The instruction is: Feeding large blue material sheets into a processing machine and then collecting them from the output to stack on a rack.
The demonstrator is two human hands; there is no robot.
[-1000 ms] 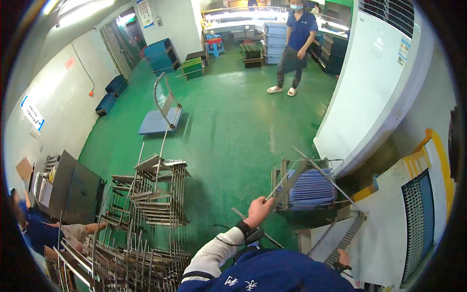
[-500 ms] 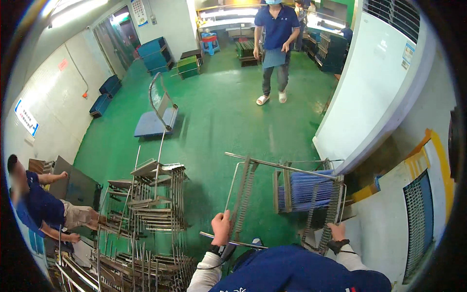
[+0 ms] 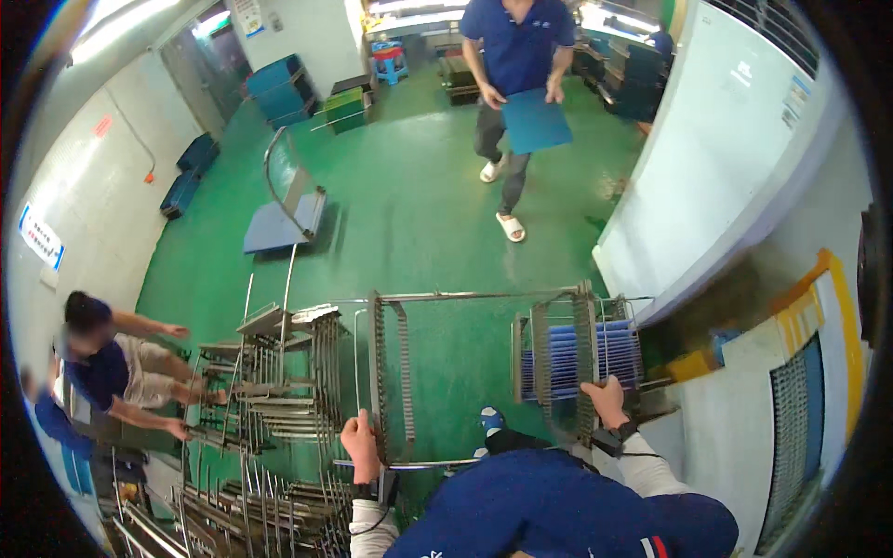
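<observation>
Across the middle, in front of my body, I hold an empty metal slotted rack point(image 3: 379, 363), its toothed side pieces joined by long rods. My left hand point(image 3: 361, 446) is closed on its left side, near the lower rod. On the right side piece, my right hand point(image 3: 606, 402) is closed around the frame. Behind that side, another rack with blue sheets point(image 3: 616, 346) standing in its slots rests on the green floor. Close to my left side stand stacked empty metal racks point(image 3: 279, 409).
A person carrying a blue-green sheet point(image 3: 537, 121) is ahead. Two people are at the left, one reaching toward the racks. A blue platform trolley point(image 3: 284, 223) stands beyond the stacks. Bins point(image 3: 282, 88) line the back wall; a white partition point(image 3: 712, 139) rises at right.
The rack in my hands has swung left and levelled out, its left end now near the stacks. The person ahead has walked closer. The person at left has leaned toward the racks.
</observation>
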